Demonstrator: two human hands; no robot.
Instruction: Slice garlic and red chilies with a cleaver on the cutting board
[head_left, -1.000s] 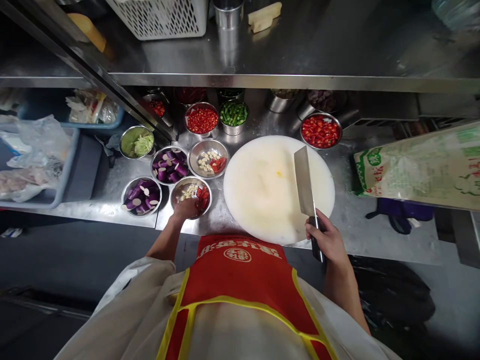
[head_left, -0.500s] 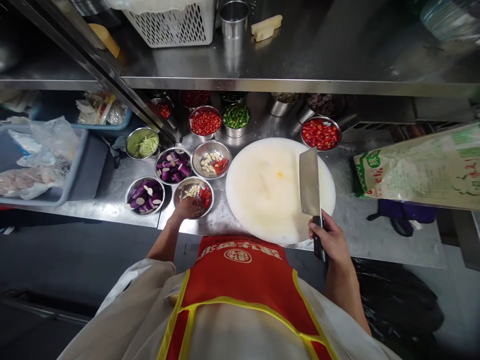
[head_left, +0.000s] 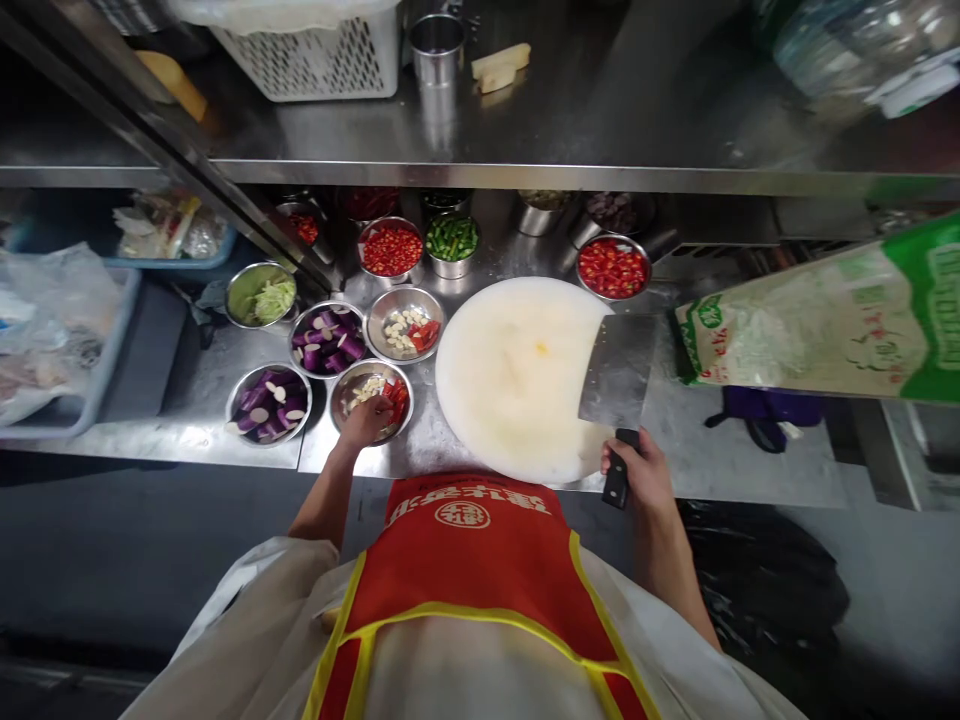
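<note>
My right hand [head_left: 643, 470] is closed round the black handle of a cleaver [head_left: 616, 368]. Its broad blade shows its flat face over the right edge of the round white cutting board [head_left: 517, 375]. My left hand [head_left: 365, 422] reaches into a small metal bowl [head_left: 339, 395] of garlic and red pepper pieces. Its fingers are drawn together by the pepper; what they hold, if anything, is hidden. Just behind stands a second bowl [head_left: 371, 345] of garlic and red pepper. Two bowls of purple eggplant pieces, a rear one [head_left: 328, 340] and a front one [head_left: 268, 403], stand to the left.
Behind the board are containers of chopped red chili [head_left: 391, 250], green chili [head_left: 451, 240] and red pepper pieces [head_left: 613, 267]. A steel shelf [head_left: 525, 175] overhangs them. Blue-grey tubs [head_left: 112, 360] stand left; a green-and-white sack [head_left: 795, 340] lies right.
The cleaver has turned, so its blade now shows wide and leans over the board's right edge. My left hand stays at the bowl, its fingers nearer the red pepper. The whole view has shifted slightly.
</note>
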